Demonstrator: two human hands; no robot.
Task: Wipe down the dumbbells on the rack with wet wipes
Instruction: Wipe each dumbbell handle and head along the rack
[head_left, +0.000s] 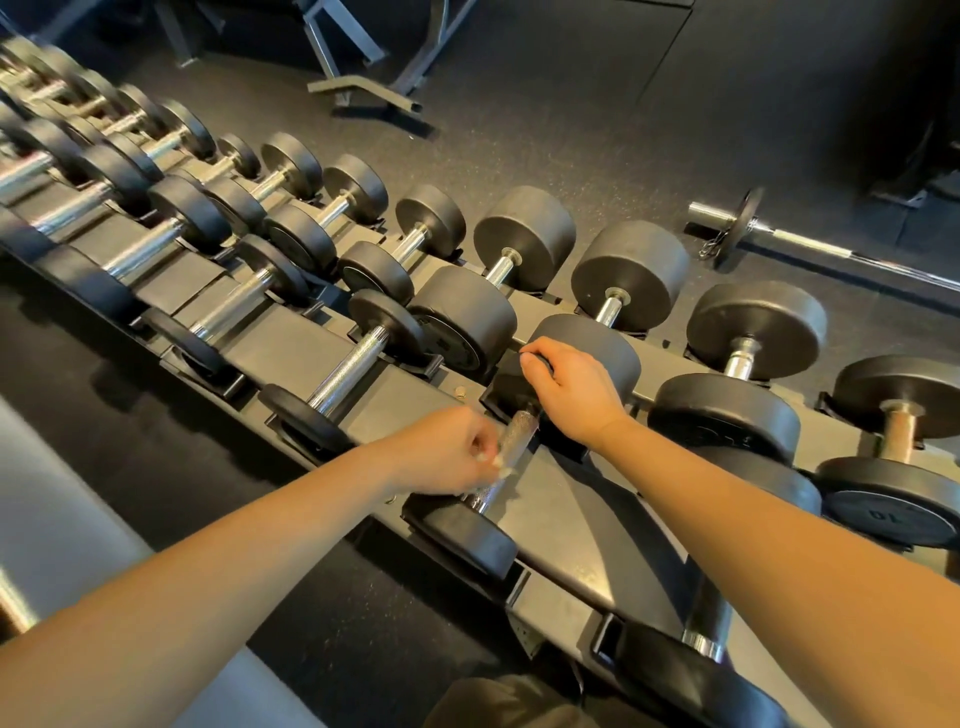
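A black dumbbell with a knurled chrome handle (511, 441) lies on the lower tier of the rack (311, 353) in front of me. My left hand (447, 452) is curled against the handle's left side and pinches a small white wet wipe (497, 460), blurred. My right hand (569, 384) rests on the dumbbell's far black head (511, 387), fingers curved over its top edge. The near head (467, 535) sits in its cradle below my left hand.
Several black dumbbells fill both tiers, running from far left to right; large ones (631, 273) stand behind my hands. A barbell (810, 244) lies on the black rubber floor at right. Grey frame legs (363, 88) stand at the back.
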